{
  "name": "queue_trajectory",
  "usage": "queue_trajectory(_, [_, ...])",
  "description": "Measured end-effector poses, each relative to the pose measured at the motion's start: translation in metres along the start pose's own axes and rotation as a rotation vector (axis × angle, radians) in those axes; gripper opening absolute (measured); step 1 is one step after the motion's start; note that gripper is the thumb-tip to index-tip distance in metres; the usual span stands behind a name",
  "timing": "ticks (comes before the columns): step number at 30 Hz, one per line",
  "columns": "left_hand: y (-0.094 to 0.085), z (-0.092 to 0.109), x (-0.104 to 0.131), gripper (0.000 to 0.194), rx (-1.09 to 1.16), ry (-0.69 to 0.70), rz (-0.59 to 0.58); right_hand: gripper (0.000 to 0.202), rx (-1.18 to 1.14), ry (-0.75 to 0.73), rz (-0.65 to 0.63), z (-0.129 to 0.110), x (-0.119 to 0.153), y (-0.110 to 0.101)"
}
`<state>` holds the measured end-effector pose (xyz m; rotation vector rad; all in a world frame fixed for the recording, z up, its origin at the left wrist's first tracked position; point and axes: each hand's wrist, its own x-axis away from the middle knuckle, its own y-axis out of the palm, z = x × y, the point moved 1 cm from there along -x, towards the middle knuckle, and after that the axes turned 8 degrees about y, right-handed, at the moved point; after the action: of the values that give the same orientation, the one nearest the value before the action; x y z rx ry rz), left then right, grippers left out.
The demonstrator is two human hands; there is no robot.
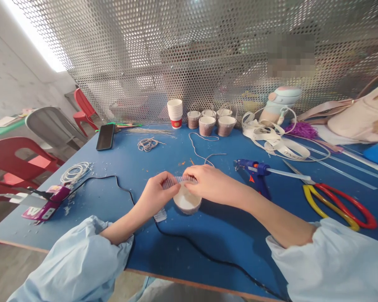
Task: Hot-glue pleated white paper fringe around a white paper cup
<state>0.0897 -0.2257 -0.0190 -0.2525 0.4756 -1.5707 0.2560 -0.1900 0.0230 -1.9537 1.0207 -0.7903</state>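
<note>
A small cup point(187, 203) with a white inside stands on the blue table in front of me. My left hand point(156, 191) is closed at the cup's far left rim, thumb and fingers pinching a pale striped strip point(170, 183). My right hand point(209, 184) is closed on the same strip at the far right rim, its fingers bent over the edge. Between the two hands the strip runs along the far side of the rim. The fingers hide part of the strip and cup, so I cannot tell whether it is fixed there.
A blue glue gun point(255, 172) and scissors point(330, 201) lie right. A black cord point(189, 243) crosses the table near me. Behind are wrapped cups point(207, 126), stacked paper cups point(175, 111), coiled cord point(148, 144), a phone point(106, 137) and white ribbon point(271, 140). A purple power block point(47, 203) sits left.
</note>
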Motion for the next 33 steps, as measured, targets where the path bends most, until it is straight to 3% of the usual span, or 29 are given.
queue_trajectory(10, [0.002,-0.001,0.001,0.011,-0.026,0.035,0.013,0.020,0.156,-0.091,0.088,0.005,-0.008,0.010])
queue_trajectory(20, [0.004,-0.001,0.004,0.008,-0.066,0.033,0.022,0.004,-0.008,-0.117,-0.130,0.009,0.000,-0.006])
queue_trajectory(25, [0.005,0.000,0.005,0.007,-0.082,0.043,0.031,0.014,-0.001,-0.100,-0.041,0.004,-0.004,0.004])
queue_trajectory(33, [0.005,-0.001,0.003,0.008,-0.080,0.061,0.049,0.020,0.182,-0.204,0.076,0.005,-0.012,0.015])
